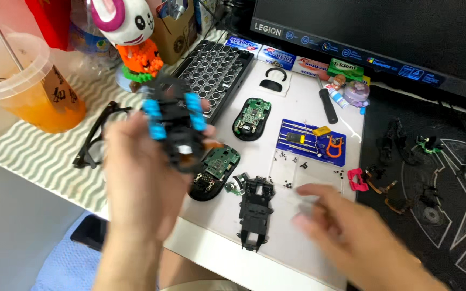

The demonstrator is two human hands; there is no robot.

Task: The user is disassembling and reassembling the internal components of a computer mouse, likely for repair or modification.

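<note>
My left hand [138,178] is raised above the desk and grips a black mouse frame with bright blue side pieces [176,124]. My right hand [346,231] is blurred, low over the white mat [303,102], with its fingers apart and nothing in them. Its fingertips hover just right of a black plastic mouse chassis [255,211]. Under the held frame lies a black mouse base with a green circuit board [214,171]. A second base with a green board [252,118] lies further back.
A blue screwdriver-bit tray [311,141] and several loose tiny screws [292,161] sit on the mat. A cup of orange drink [28,86], black eyeglasses [95,137], a keyboard frame [214,73], a black screwdriver [327,105], a pink part [356,179] and small parts on a dark mousepad [432,178] surround them.
</note>
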